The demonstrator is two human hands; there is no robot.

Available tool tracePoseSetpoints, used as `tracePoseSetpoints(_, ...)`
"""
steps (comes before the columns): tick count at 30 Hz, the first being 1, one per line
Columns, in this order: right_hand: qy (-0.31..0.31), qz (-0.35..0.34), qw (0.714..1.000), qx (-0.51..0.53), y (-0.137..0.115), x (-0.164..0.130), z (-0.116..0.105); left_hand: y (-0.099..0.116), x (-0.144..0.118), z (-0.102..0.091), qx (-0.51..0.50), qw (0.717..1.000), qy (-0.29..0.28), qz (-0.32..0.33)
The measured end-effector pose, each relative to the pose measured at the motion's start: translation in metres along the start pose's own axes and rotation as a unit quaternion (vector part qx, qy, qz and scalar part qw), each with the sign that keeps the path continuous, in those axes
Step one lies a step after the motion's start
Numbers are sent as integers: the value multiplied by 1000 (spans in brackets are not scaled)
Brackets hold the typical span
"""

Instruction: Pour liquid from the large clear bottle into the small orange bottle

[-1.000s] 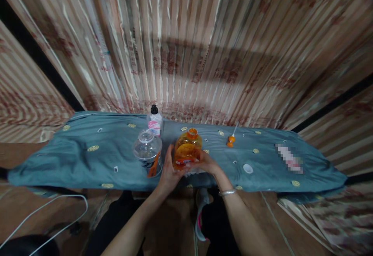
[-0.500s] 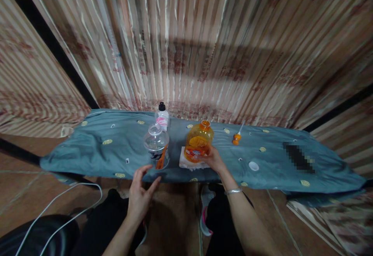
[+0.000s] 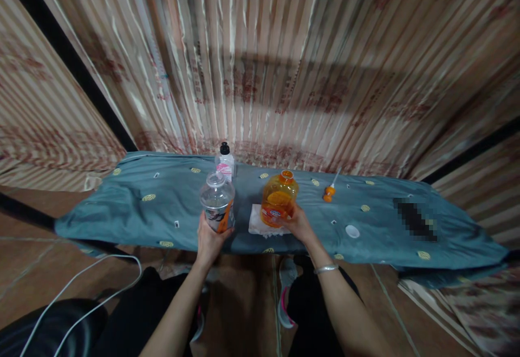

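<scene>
A table draped in a teal cloth (image 3: 134, 211) stands before a striped curtain. My left hand (image 3: 211, 236) grips the lower part of a clear, uncapped plastic bottle (image 3: 217, 201) with an orange-and-black label. My right hand (image 3: 299, 224) holds the base of an orange, uncapped bottle (image 3: 279, 197) that stands on a folded white tissue (image 3: 259, 224). A silver bangle is on my right wrist. The two bottles stand upright, a hand's width apart.
Behind the clear bottle stands a small white bottle with a black cap (image 3: 225, 163). An orange pump cap with a straw (image 3: 329, 190) and a white lid (image 3: 351, 231) lie on the cloth to the right. A white cable (image 3: 81, 281) runs across the floor at left.
My left hand let go of the orange bottle, dropped below the table edge, then rose and closed on the clear bottle. My right hand kept hold of the orange bottle.
</scene>
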State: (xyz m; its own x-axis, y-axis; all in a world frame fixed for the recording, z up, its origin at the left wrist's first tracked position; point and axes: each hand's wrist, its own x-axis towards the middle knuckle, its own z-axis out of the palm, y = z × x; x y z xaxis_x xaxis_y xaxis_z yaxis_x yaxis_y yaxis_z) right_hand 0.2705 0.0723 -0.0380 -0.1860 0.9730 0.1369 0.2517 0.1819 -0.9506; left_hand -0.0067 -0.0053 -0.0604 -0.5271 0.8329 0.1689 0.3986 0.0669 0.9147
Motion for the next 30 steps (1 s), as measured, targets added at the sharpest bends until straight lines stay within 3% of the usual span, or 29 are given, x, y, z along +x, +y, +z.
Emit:
tracePoseSetpoints(9,5,2,1000,0,0,2,1,20,1,-11,25,997,-19,-71)
tracePoseSetpoints(22,13,-14,1000,3,0,-1,3,37,-18,-12,-94,990,-68,-85)
tracePoseSetpoints(30,25,-12,999,-20,4,-1,4,49,-27,-33,-115,987,-81,-80)
